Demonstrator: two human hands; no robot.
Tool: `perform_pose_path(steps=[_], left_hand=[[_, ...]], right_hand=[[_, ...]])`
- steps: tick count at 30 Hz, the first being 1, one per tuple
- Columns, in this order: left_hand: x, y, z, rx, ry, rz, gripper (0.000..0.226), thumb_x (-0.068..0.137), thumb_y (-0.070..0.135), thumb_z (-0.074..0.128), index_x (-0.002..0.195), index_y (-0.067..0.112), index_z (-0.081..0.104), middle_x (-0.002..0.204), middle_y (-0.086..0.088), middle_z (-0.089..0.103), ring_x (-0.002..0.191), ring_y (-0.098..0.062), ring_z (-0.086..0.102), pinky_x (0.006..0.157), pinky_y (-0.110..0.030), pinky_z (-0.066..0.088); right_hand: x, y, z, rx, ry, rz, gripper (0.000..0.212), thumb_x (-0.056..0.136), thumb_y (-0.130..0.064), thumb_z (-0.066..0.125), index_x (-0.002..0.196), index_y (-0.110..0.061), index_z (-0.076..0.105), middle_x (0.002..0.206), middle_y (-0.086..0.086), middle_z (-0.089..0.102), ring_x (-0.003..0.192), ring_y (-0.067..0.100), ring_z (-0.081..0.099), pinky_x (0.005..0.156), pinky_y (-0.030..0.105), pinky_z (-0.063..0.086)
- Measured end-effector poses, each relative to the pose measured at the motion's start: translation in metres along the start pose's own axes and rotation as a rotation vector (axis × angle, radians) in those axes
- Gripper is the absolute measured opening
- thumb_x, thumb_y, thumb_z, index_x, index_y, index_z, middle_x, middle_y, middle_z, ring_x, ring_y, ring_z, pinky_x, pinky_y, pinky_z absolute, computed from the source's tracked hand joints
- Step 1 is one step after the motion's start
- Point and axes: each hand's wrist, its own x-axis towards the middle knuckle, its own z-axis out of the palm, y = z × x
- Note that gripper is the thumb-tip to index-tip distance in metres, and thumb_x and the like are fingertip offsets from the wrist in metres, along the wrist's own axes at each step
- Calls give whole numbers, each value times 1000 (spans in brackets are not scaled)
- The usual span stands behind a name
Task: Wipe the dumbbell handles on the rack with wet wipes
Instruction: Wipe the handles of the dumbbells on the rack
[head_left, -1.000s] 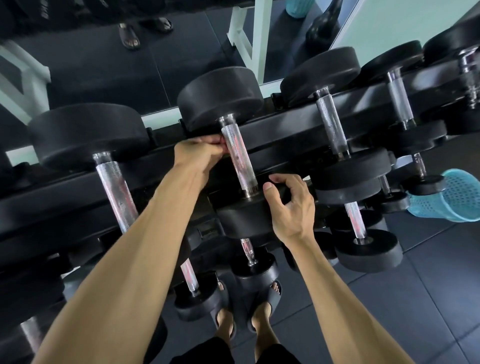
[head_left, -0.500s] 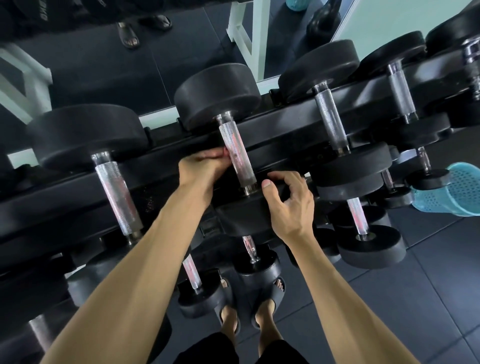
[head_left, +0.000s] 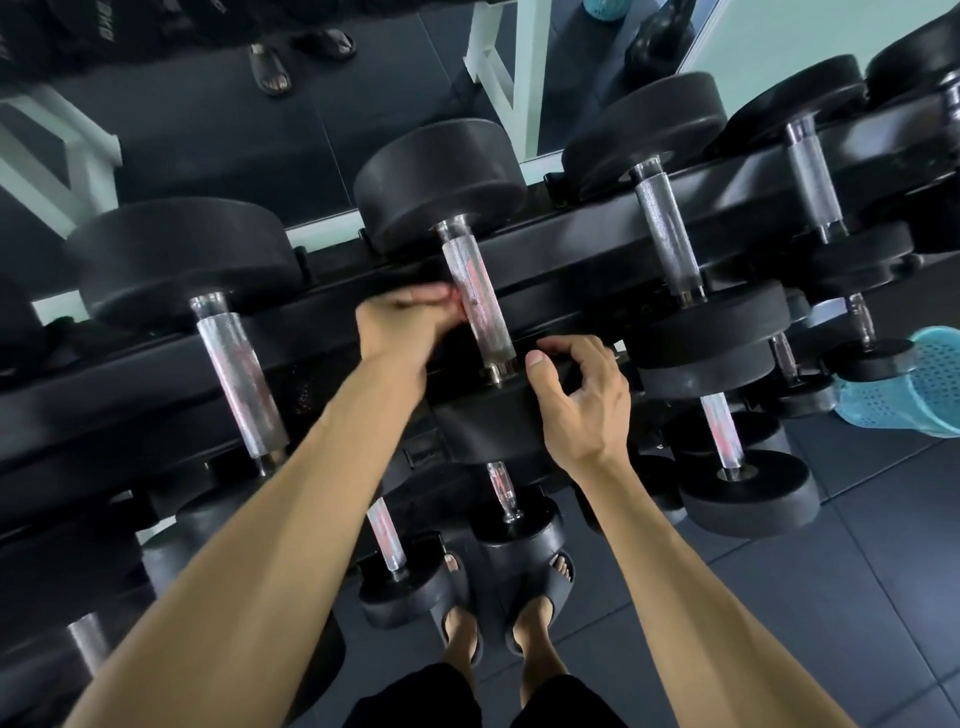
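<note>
I note the centre dumbbell handle (head_left: 477, 301) on the rack (head_left: 582, 260), mid-frame. My left hand (head_left: 400, 325) meets its left side; I cannot tell its fingers' state, and no wipe is discernible. My right hand (head_left: 582, 395), fingers curled, grips the near weight head (head_left: 488, 421).

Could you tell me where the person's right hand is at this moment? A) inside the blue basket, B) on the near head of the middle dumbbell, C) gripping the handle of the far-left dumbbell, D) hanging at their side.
B: the right hand curls over the near head of the middle dumbbell, just below its handle.
</note>
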Motion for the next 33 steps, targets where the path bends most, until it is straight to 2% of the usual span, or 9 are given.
perform_pose_path(steps=[3,8,12,15,19,24,27,30,33], left_hand=[[19,12,10,-100,88,21,28,75,-16,72,72,11,72,79,-9,76,82,-24,75,84,-33,59],[-20,-21,-4,272,-62,-68,22,76,-8,75,79,14,74,69,-1,73,64,-12,68,70,-23,58],[-6,1,1,27,-22,-65,24,78,-19,65,79,5,70,63,-3,72,59,-14,69,59,-21,56],[1,12,5,-83,-1,-60,25,81,-19,64,75,5,67,67,-6,73,65,-17,73,65,-23,59],[-27,-19,-13,238,-109,-104,20,73,-6,79,66,12,76,76,-14,75,81,-28,72,87,-40,58],[-14,-2,-1,30,-22,-65,18,74,-11,76,76,6,71,78,-13,74,80,-26,73,83,-34,59],[-23,-9,-6,222,-57,-61,19,71,-3,82,71,14,75,79,-11,76,86,-28,74,84,-35,59],[-40,-17,-11,462,-125,-34,19,68,7,88,67,21,76,69,-3,74,72,-18,70,81,-32,60],[-29,-7,-6,341,-37,-16,20,68,2,87,67,18,74,70,-6,74,74,-21,72,84,-37,60]], right_hand=[[1,1,0,-3,-4,3,47,77,-59,44,96,-24,69,99,-16,65,102,7,56,84,6,31],[0,0,0,4,-7,18,49,76,-60,44,96,-24,70,98,-19,62,103,4,55,83,3,31],[1,1,-1,1,-16,14,48,76,-60,43,96,-24,70,97,-18,63,102,4,55,82,4,32],[1,1,0,4,-12,7,47,77,-59,44,95,-24,70,96,-17,64,101,5,56,83,9,34],[2,1,-1,26,-7,15,45,77,-59,45,94,-25,69,96,-19,63,102,4,56,85,11,36],[1,1,-1,29,-6,12,42,77,-59,45,92,-27,67,93,-21,62,100,4,55,84,12,36],[1,1,-1,40,1,15,39,77,-58,45,91,-28,67,91,-21,61,100,6,57,85,13,38],[1,0,-1,46,5,17,40,76,-58,45,91,-28,67,91,-22,61,100,8,57,86,18,40],[0,1,-2,43,-3,10,42,77,-59,45,92,-27,67,91,-21,61,101,8,57,86,19,40]])
